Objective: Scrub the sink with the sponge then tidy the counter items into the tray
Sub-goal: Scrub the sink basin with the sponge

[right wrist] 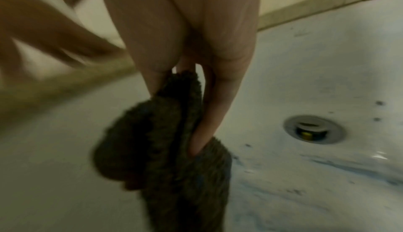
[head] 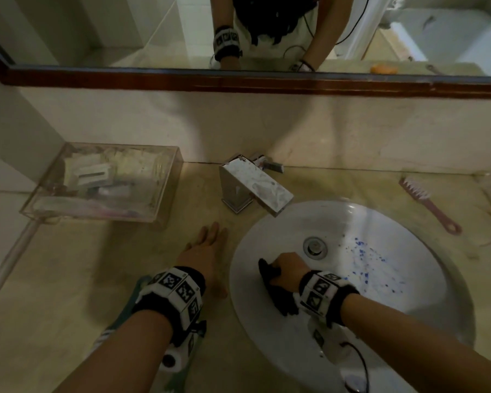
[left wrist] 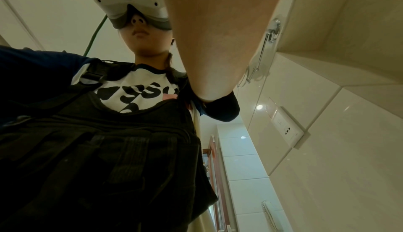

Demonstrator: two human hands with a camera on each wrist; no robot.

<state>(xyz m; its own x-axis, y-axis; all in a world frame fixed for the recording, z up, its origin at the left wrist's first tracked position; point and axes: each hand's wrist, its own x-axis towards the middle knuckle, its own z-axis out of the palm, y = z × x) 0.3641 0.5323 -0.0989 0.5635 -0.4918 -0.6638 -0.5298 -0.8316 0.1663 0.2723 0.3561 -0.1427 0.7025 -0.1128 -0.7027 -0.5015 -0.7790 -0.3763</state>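
Observation:
My right hand (head: 284, 269) grips a dark fuzzy sponge cloth (head: 278, 293) against the left inner wall of the white sink (head: 408, 321). In the right wrist view the fingers (right wrist: 209, 115) curl into the dark sponge cloth (right wrist: 165, 149), with the drain (right wrist: 314, 129) to the right. Blue specks (head: 363, 253) dot the basin right of the drain (head: 315, 247). My left hand (head: 207, 251) rests flat on the beige counter, fingers straight, just left of the sink rim. A clear tray (head: 34, 205) with several toiletries stands at the back left.
A chrome faucet (head: 253, 185) stands behind the sink. A pink brush (head: 428, 205) lies on the counter at the right. A mirror with a wooden frame (head: 238, 80) runs along the back wall. A green-and-white item (head: 116, 321) lies under my left forearm.

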